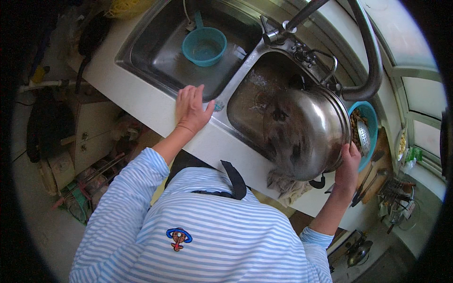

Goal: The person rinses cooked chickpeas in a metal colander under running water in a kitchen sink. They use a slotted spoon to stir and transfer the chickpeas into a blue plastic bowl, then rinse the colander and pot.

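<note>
My right hand grips the rim of a large stainless-steel pot, which is tipped on its side over the right sink basin. The pot's dark-stained outer bottom faces left, its mouth faces right, and a black side handle shows at the lower edge. My left hand holds nothing and rests on the front rim of the left basin, fingers a little apart. Beside its thumb lies a small scouring pad. A turquoise plastic dipper stands in the left basin.
Behind the basins rise a tall dark faucet and a smaller chrome tap. Right of the pot are a turquoise bowl with brown pieces and a perforated skimmer, and a wooden board. A crumpled cloth lies at the counter edge.
</note>
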The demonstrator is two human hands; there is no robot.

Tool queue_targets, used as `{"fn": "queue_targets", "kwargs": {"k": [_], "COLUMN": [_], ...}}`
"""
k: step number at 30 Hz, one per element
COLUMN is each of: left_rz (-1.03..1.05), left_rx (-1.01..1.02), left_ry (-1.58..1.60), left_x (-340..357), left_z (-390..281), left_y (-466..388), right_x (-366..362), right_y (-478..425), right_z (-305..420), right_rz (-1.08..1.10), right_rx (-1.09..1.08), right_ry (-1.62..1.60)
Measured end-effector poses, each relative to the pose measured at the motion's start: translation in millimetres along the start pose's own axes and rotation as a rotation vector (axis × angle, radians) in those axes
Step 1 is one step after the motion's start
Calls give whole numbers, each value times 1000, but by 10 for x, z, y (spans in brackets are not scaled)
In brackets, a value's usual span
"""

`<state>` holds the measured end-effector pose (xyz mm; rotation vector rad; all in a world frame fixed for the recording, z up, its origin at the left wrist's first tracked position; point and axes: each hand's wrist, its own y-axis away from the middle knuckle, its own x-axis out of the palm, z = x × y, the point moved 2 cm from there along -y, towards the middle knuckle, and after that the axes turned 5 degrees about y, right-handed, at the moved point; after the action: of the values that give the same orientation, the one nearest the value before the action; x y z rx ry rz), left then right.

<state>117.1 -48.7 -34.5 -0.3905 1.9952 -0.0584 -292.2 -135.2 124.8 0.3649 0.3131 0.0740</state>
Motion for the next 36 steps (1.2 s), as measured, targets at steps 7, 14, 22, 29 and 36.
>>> {"fn": "queue_targets", "kwargs": {"k": [7,14,22,29,36], "left_rz": [-7,-19,-27,225,1091], "left_rx": [-1,8,24,-27,-754], "left_ry": [39,70,189,601,1441], "left_x": [-10,-24,-22,-207,-792], "left_z": [1,8,72,-12,-810], "left_y": [12,21,32,-97,-279], "right_x": [232,298,401,834,1520], "right_y": [414,652,986,1119,1047], "right_z": [459,483,591,339,195], "right_rz": [51,0,-70,-22,15], "right_rx": [-91,-119,-125,-134,-679], "right_ry": [80,122,166,164,968]}}
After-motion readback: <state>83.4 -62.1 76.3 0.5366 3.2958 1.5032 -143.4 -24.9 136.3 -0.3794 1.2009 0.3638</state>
